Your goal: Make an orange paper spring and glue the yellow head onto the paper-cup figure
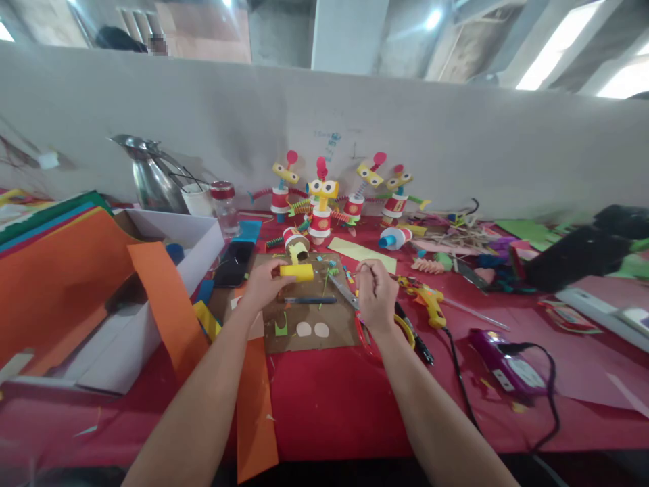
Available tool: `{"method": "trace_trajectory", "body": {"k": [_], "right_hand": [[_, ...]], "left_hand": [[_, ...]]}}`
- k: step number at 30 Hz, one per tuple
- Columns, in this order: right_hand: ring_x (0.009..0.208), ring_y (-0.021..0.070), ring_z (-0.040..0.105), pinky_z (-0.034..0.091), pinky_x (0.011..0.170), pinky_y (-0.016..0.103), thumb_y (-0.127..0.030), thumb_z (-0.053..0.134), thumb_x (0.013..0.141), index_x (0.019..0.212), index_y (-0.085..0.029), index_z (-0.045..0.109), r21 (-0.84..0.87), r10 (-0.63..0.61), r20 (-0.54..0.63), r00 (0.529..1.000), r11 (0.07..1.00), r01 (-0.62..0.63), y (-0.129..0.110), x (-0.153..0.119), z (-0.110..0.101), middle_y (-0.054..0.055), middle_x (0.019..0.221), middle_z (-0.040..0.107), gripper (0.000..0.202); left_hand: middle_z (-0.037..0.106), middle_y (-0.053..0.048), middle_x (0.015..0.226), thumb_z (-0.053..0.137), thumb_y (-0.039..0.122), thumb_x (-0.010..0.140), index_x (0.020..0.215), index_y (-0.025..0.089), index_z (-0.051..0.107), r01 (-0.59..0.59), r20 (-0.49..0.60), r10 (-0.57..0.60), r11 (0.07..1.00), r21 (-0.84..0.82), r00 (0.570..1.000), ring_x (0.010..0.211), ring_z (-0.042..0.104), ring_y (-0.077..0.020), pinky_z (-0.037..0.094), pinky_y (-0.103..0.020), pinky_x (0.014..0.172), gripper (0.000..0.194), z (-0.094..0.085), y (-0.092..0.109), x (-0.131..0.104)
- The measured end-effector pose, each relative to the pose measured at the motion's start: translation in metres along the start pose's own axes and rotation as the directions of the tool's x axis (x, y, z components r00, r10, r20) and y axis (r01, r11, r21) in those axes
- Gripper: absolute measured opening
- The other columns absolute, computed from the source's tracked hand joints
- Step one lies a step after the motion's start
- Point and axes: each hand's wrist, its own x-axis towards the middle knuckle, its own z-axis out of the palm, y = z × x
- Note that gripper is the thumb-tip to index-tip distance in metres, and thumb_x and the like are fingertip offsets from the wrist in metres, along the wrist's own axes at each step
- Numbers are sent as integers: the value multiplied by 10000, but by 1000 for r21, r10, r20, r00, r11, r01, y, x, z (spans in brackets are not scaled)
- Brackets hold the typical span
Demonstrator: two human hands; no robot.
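My left hand (262, 287) grips a yellow paper tube (297, 272) by its left end, above a brown cardboard sheet (304, 343). My right hand (376, 294) is closed, fingertips pinched together; anything between them is too small to make out. Beneath it lie scissors (343, 291) with red handles, their blades pointing up and left. A dark pen (310, 300) rests on the cardboard between my hands. Nearer to me are two white paper pieces (303, 329) with rounded tops and a small green paper scrap (280, 329).
Several paper-cup figures (321, 220) stand at the back; one cup body (296, 241) lies tipped. On the right are a yellow glue gun (430, 306) with a cord and a purple power box (507, 362). A white box (195, 253), orange paper (256, 412) and steel jug (155, 179) occupy the left.
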Motion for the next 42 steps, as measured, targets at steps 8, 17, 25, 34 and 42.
{"method": "trace_trajectory", "body": {"k": [8,17,25,34,42], "right_hand": [[471,104,414,338,494,234,-374,304,956,809,-244,424,161,56,7,998,985,-56,1,-8,11,-59,576,423,230],[497,109,474,385,517,231,-442,336,962,753,-230,449,215,120,39,992,968,-126,-1,-5,13,-47,564,484,318],[1004,247,619,450,853,352,-463,507,839,966,-200,632,-335,244,431,869,937,-98,-9,80,85,113,1062,683,318],[1000,352,614,455,786,439,-545,620,716,907,-135,664,-514,429,465,775,843,-158,-7,97,153,201,998,678,455],[996,247,628,478,850,369,-435,662,721,1122,-178,573,-44,127,513,849,992,-121,6,63,130,116,1119,668,485]], "left_hand": [[710,-67,913,826,281,524,903,256,730,-38,-48,40,998,45,998,910,618,-268,430,-348,871,392,1,-7,-1],[711,-48,854,806,206,479,818,251,728,-50,-23,52,996,75,998,888,613,-273,422,-378,894,351,2,3,-4],[648,0,741,795,338,551,1014,188,636,-27,-345,-168,868,-495,923,555,571,-118,423,-224,518,512,-43,14,1],[657,20,749,834,263,499,867,180,641,-77,-394,-319,685,-724,862,587,572,-78,425,-192,540,424,-46,14,4],[675,4,835,824,236,544,866,191,648,-231,-513,-264,665,-710,817,729,617,-115,460,-227,674,369,-44,19,2]]}}
